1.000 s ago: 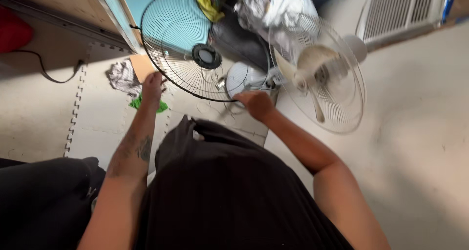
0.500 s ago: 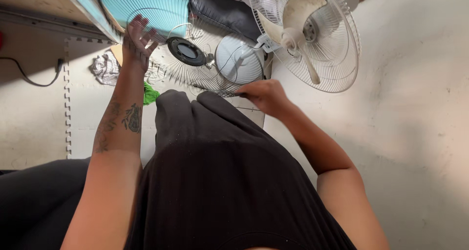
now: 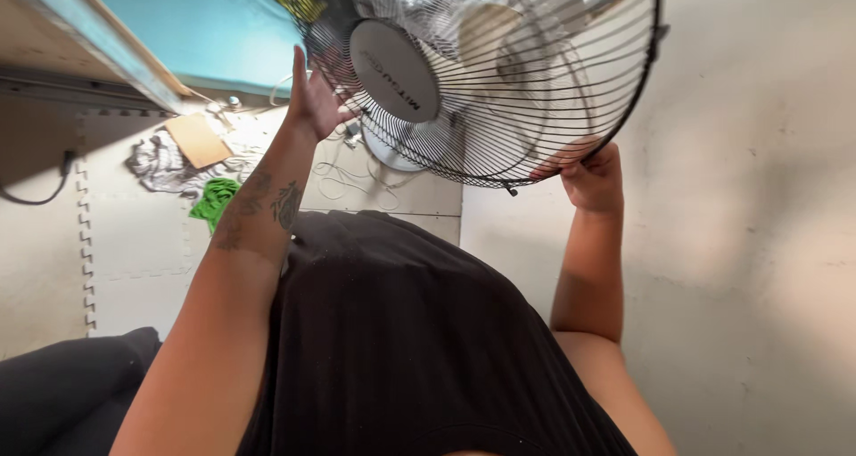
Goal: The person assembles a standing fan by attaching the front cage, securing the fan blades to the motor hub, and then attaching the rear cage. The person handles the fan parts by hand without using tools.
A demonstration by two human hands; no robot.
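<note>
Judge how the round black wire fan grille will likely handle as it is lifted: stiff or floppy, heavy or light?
The round black wire fan grille probably stays stiff: its ring and spokes keep shape, held only at the edges by the left hand and right hand. It is mostly gaps, so likely light. Thin wires may bend if squeezed.

Wire fan guard (image 3: 499, 82), held raised between left hand (image 3: 312, 104) and right hand (image 3: 593, 175), filling the upper middle and blocking any pass through it. Behind the guard, seen through the wires, a white fan (image 3: 419, 144) on the floor. Left part of floor mat (image 3: 134, 242) crowded near the wall edge: grey rag (image 3: 156, 164), cardboard piece (image 3: 198, 139), green cloth (image 3: 214, 199), loose cord (image 3: 343, 184). Bare concrete floor (image 3: 749, 242) at right open.
</note>
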